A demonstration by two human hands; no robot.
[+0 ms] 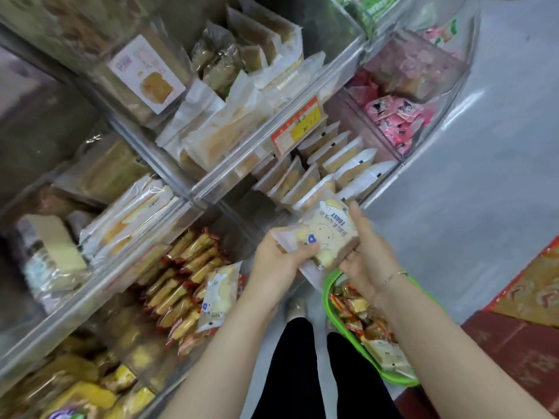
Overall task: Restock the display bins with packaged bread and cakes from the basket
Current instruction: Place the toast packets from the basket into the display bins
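Holding centre stage is a toast packet [325, 234], clear wrap with a cartoon slice face, a blue mark and the word "TOAST" readable on its label; the smaller script beside it is too blurred to read. It hangs in the air between both hands, just in front of the lower clear bin's [378, 176] front edge and above the green basket [328, 293]. Left hand [279, 260] grips the packet's near end, fingers curled round it with the thumb across the front. Right hand [367, 252] cups the far side, thumb up along the edge, fingers curled underneath; a thin bracelet [394, 275] sits on that wrist.

Behind the packet, that lower bin carries a row of pale sliced-bread packets [329, 164] standing on edge. On the rail above it, a red and yellow price tag [298, 127], handwriting not legible. Right-hand bin: pink wrapped snacks [396, 117]. Upper middle bin: white-wrapped cakes [230, 125]. Low on the left, a bin of red-edged golden packets [184, 276] with a second toast packet [217, 294] lying on top at its front edge. The basket stands on the grey floor [484, 176] by the person's black-trousered legs [298, 367], loaded with small red and gold wrapped cakes [360, 316]. Red patterned mat [526, 297] at the right edge.
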